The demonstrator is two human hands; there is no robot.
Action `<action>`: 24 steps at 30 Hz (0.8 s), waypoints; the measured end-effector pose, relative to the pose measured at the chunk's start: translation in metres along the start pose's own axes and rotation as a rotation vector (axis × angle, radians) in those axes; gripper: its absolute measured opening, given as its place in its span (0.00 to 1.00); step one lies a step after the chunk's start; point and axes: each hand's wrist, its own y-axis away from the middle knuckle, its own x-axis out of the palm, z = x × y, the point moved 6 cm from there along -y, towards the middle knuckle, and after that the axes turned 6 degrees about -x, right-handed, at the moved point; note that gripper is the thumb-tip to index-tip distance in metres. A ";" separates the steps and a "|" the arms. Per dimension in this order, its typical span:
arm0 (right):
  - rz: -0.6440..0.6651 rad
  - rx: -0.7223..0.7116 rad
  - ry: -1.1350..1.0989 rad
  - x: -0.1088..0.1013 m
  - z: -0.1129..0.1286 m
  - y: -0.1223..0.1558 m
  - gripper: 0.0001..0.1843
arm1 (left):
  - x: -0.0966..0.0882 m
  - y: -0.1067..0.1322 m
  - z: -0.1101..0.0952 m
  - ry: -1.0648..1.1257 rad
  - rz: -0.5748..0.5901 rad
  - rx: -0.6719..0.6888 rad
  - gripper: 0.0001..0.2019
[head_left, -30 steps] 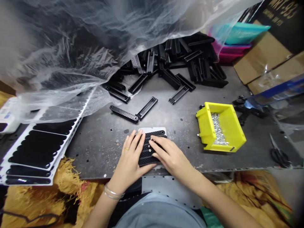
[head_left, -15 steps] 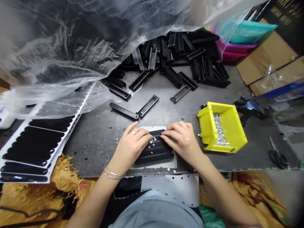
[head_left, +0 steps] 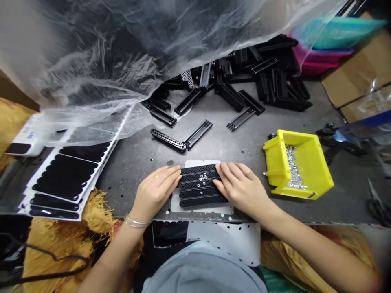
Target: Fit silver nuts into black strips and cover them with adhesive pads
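Several black plastic bars (head_left: 198,202) with a lattice surface lie side by side in front of me, on a white sheet (head_left: 222,209). A few small silver nuts (head_left: 203,178) are scattered loose on top of them. My left hand (head_left: 155,189) presses its closed fingers against the bars' left ends, thumb hidden. At the opposite side my right hand (head_left: 242,188) grips the right ends, with its fingers over the top bars and its thumb lower down. The row sits fairly even between both hands.
A yellow bin (head_left: 317,162) of silver nuts stands to the right, scissors (head_left: 378,203) beyond it. Behind are a jointed pair of black bars (head_left: 168,140) and a heap of black parts (head_left: 281,85). Clear plastic sheeting (head_left: 100,81) hangs over the left; black adhesive strips (head_left: 65,175) lie below.
My hands have moved apart from the middle of the bars to their two ends. The nuts between them are now uncovered. The view has shifted left.
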 end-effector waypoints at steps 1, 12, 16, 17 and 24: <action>0.026 0.011 0.012 -0.001 0.002 -0.002 0.19 | 0.000 0.001 0.000 0.003 0.005 0.012 0.11; -0.045 0.095 -0.456 0.006 -0.017 -0.021 0.09 | 0.015 -0.021 -0.022 0.182 0.152 0.055 0.14; -0.053 0.199 -0.423 0.008 -0.025 -0.003 0.07 | 0.018 -0.035 -0.026 0.232 0.170 0.121 0.11; -0.073 0.204 -0.393 0.007 -0.026 0.002 0.07 | 0.016 -0.034 -0.024 0.227 0.167 0.121 0.11; -0.083 0.036 -0.246 -0.002 -0.014 0.019 0.13 | -0.001 -0.004 -0.008 0.190 0.074 0.073 0.10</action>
